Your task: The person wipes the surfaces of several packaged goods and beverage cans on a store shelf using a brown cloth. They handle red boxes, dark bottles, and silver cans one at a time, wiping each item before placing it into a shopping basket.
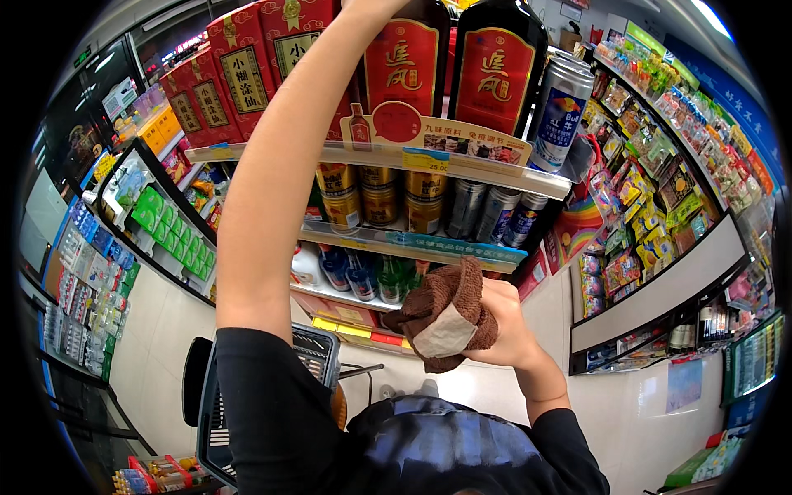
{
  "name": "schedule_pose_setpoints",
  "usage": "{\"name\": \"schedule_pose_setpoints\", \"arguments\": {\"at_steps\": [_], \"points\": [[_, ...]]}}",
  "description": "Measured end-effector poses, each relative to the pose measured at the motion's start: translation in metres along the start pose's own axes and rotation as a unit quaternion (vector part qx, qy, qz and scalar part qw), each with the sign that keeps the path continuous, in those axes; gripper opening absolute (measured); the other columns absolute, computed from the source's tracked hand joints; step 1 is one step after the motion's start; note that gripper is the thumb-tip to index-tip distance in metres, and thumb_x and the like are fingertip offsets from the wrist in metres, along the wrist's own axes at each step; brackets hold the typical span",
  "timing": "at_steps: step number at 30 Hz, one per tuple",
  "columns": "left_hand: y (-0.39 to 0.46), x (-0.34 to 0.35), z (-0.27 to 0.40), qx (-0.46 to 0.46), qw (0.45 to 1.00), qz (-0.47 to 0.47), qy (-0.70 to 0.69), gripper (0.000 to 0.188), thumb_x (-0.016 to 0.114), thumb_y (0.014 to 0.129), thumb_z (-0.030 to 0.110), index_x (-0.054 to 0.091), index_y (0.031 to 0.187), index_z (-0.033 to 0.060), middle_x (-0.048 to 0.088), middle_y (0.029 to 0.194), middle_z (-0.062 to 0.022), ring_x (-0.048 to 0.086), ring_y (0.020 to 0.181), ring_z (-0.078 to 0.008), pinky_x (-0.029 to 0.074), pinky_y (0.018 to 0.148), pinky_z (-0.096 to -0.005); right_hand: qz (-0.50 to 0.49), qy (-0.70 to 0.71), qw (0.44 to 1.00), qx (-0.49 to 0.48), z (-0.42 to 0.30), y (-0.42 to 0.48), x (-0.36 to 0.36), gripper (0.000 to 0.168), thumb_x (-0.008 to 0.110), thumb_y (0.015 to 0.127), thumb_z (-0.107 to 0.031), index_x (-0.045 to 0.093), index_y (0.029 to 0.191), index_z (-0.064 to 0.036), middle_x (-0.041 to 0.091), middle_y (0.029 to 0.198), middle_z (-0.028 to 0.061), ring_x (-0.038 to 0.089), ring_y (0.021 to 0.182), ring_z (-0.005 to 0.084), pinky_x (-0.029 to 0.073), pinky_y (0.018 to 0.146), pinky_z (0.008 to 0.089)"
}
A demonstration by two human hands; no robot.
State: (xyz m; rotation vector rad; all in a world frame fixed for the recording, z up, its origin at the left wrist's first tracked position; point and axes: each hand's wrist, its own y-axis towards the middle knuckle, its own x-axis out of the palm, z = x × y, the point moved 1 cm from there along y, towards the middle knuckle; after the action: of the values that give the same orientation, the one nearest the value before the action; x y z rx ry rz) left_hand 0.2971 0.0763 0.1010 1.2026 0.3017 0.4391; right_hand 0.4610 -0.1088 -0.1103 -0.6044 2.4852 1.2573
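Observation:
My right hand (504,325) grips a bunched brown towel (448,309) with a pale patch, in front of the lower shelves. My left arm reaches up across the shelf. Only the edge of my left hand (374,5) shows at the top of the picture; its fingers are cut off. Close to it stand two dark liquor bottles with red labels, a left bottle (405,68) and a right bottle (498,68). Red gift boxes (241,74) are lined up to the left. A silver-and-blue Red Bull can (560,114) stands at the shelf's right end.
Gold cans (341,198) and silver cans (497,213) fill the shelf below, with bottles (361,275) beneath. A dark plastic basket (213,427) is beside me at left. Snack racks (649,204) run along the right. A cabinet with green packs (173,235) stands left.

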Motion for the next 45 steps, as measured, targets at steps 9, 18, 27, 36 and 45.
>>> {"name": "schedule_pose_setpoints", "arguments": {"at_steps": [9,18,27,36,45], "points": [[0.006,0.006,-0.001,-0.09,0.991,-0.061,-0.076,0.018,0.059,0.081,0.019,0.061,0.076,0.0012,0.06,0.061,-0.0052,0.057,0.052,-0.0117,0.044,0.05,-0.0256,-0.012,-0.021,1.0,-0.005,0.01,-0.004,-0.013,0.043,0.073,0.057,-0.009,0.058,0.096,0.0,0.06,0.089,0.0141,0.059,0.077,0.0327,0.047,0.067,0.0338],[-0.006,0.021,0.04,0.222,0.947,0.095,0.212,0.023,0.059,0.08,0.016,0.058,0.081,-0.006,0.061,0.08,-0.0193,0.059,0.08,-0.0285,0.046,0.073,-0.0363,0.052,-0.013,0.998,0.029,0.021,-0.01,-0.023,0.039,0.073,0.051,-0.012,0.058,0.085,0.002,0.06,0.082,0.0149,0.059,0.071,0.0314,0.046,0.067,0.0332],[-0.041,0.058,0.092,0.277,0.908,0.013,0.314,0.033,0.052,0.083,0.028,0.058,0.086,-0.0038,0.058,0.087,-0.0157,0.053,0.086,-0.0241,0.043,0.08,-0.0343,0.106,-0.026,0.993,0.052,0.017,-0.031,-0.047,0.04,0.074,0.052,-0.012,0.059,0.086,0.002,0.061,0.083,0.014,0.061,0.073,0.0295,0.047,0.068,0.032],[-0.016,0.068,0.05,0.07,0.944,-0.129,0.296,0.047,0.06,0.077,0.038,0.06,0.08,-0.0088,0.06,0.081,-0.0289,0.06,0.082,-0.0399,0.048,0.074,-0.0438,0.103,-0.02,0.992,0.067,0.017,-0.045,-0.061,0.045,0.075,0.056,-0.007,0.058,0.096,0.003,0.061,0.09,0.0152,0.061,0.079,0.03,0.047,0.072,0.0325],[-0.034,0.081,0.037,0.056,0.979,-0.016,0.195,0.055,0.062,0.078,0.035,0.051,0.097,-0.0149,0.056,0.095,-0.0347,0.055,0.092,-0.0454,0.045,0.08,-0.045,0.106,-0.023,0.992,0.062,0.02,-0.046,-0.061,0.045,0.075,0.055,-0.006,0.058,0.096,0.003,0.061,0.089,0.0152,0.061,0.079,0.0283,0.048,0.072,0.0315]]}}
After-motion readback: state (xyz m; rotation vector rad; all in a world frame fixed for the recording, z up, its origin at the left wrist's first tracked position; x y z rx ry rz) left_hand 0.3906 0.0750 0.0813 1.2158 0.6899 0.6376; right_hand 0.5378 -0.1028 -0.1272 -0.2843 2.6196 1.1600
